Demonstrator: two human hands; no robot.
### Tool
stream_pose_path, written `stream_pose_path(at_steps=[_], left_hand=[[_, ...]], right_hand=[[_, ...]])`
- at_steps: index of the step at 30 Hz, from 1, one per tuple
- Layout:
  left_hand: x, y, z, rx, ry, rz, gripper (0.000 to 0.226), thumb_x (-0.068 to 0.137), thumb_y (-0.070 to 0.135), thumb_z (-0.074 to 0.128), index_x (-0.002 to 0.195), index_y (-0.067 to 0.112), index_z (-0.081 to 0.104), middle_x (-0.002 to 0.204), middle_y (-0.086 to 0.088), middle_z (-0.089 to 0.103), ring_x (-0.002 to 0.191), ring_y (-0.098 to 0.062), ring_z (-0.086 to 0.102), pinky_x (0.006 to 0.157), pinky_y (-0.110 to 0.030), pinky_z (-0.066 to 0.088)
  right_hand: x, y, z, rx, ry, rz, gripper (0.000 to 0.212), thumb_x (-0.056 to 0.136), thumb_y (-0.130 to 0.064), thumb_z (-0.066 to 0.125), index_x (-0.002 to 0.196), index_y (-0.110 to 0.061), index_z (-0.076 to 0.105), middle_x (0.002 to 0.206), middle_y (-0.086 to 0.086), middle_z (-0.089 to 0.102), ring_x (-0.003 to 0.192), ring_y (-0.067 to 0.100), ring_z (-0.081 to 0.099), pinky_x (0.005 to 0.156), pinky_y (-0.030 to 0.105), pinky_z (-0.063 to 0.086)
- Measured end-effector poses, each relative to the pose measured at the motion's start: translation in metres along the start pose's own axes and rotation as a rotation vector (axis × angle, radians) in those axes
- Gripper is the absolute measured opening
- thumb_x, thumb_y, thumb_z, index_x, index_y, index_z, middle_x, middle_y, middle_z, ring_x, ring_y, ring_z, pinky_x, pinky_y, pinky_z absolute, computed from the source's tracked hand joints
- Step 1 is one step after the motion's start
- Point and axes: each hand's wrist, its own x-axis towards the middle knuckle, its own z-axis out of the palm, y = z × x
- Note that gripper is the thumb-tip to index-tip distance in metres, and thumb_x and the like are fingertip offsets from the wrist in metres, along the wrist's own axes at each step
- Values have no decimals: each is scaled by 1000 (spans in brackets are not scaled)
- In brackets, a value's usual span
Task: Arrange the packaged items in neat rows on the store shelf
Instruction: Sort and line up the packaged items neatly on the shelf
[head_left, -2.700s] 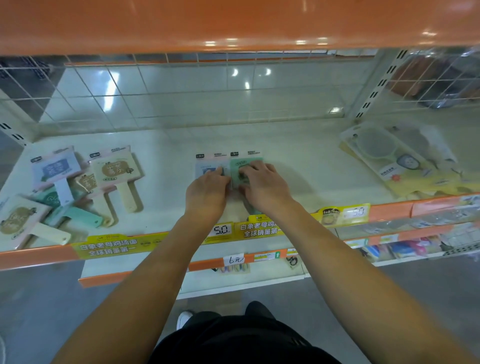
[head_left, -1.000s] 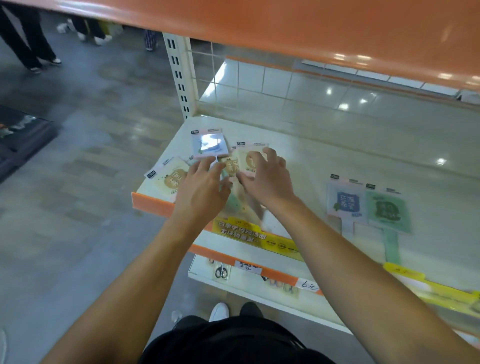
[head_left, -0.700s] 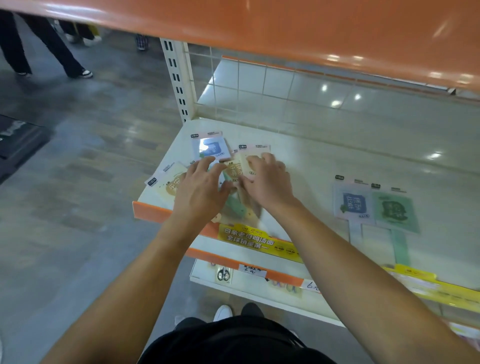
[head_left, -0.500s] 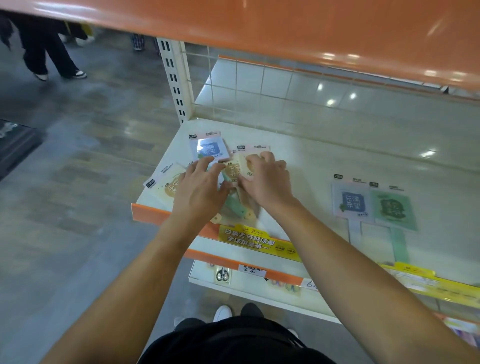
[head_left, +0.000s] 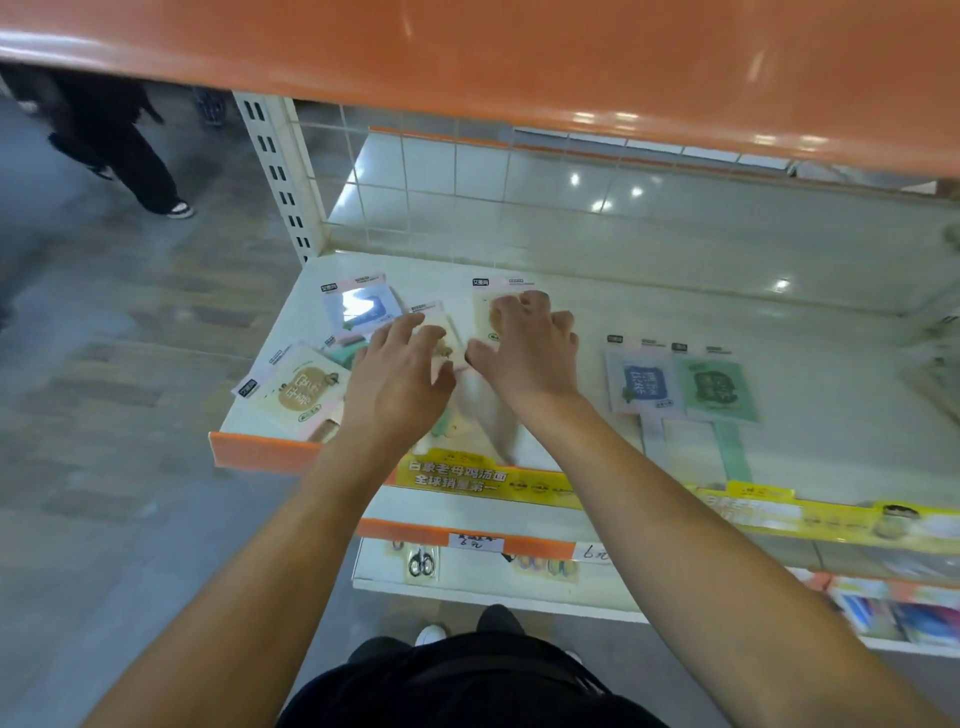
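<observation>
**Packets gathered at the shelf's left end**

At the left end of the cream shelf (head_left: 675, 291), a beige plastic-wrapped packet (head_left: 485, 312) was held by the right hand (head_left: 524, 353), fingers curled; another (blurred) was covered by the left hand (head_left: 400, 374), fingers spread.

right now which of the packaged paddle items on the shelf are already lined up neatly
The blue packaged paddle and the green packaged paddle on the right: side by side, square to the shelf edge, handles pointing forward. Those by the hands lie tilted and overlapping.
</observation>
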Motion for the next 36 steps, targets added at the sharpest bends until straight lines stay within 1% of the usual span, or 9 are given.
stream_pose_path(at_steps=[3, 6, 9, 12, 20, 23, 27, 31, 36], left_hand=[[2, 11, 3, 0, -22, 23, 40, 87, 30, 61, 124, 14, 57, 137, -8, 49, 122, -34, 47, 93, -46, 41], [2, 17, 7, -6, -38, 47, 39, 87, 30, 61, 122, 14, 57, 134, -8, 51, 119, -36, 48, 92, -46, 43], [1, 21, 9, -9, -61, 56, 40, 87, 31, 60, 123, 16, 57, 136, -9, 49, 123, -36, 46, 97, -47, 42], [0, 23, 9, 4, -70, 62, 40, 88, 33, 58, 125, 17, 56, 139, -8, 47, 125, -35, 45, 99, -45, 40], [-2, 31, 11, 14, -86, 66, 39, 89, 32, 57, 125, 18, 57, 140, -8, 47, 126, -34, 44, 102, -44, 36], [-1, 40, 15, -1, -100, 69, 39, 90, 32, 56, 127, 18, 56, 142, -6, 44, 128, -32, 42, 104, -44, 36], [3, 58, 22, 2, -110, 113, 40, 90, 33, 56, 127, 17, 55, 142, -6, 45, 127, -32, 44, 103, -46, 39], [8, 85, 32, 5, -107, 161, 38, 87, 32, 56, 121, 16, 59, 137, -9, 50, 120, -35, 51, 92, -46, 44], [13, 122, 49, 33, -190, 150, 42, 90, 36, 54, 129, 22, 51, 143, -2, 41, 127, -28, 43, 96, -41, 38]], right_hand=[[-3, 9, -7, 9, -7, 58, 36, 79, -39, 63, 108, -19, 59, 128, 4, 44, 108, 36, 42, 85, 39, 35], [-9, 20, -6, -20, -26, 88, 41, 81, -41, 62, 114, -18, 57, 130, 4, 43, 111, 36, 41, 89, 41, 38], [-14, 28, -2, -48, -24, 120, 42, 82, -44, 62, 116, -19, 56, 131, 4, 42, 113, 37, 41, 92, 42, 38], [-16, 34, 9, -75, -77, 158, 44, 83, -48, 61, 117, -20, 55, 132, 5, 42, 118, 37, 39, 95, 43, 36], [-21, 45, 15, -80, -114, 122, 44, 88, -58, 55, 115, -23, 55, 134, 3, 40, 121, 35, 38, 98, 43, 36], [-21, 50, 5, -68, -104, 104, 40, 92, -51, 53, 123, -26, 54, 141, 3, 38, 127, 34, 35, 99, 43, 34], [-21, 69, -13, -67, -74, 109, 45, 95, -38, 53, 138, -26, 47, 149, 4, 32, 134, 34, 29, 104, 44, 31], [-22, 99, -29, -63, -47, 174, 45, 95, -42, 51, 137, -29, 47, 147, 4, 35, 133, 34, 31, 105, 43, 30], [-29, 132, -47, -45, -17, 221, 44, 93, -40, 52, 136, -31, 50, 146, 2, 38, 130, 33, 35, 103, 42, 32]])
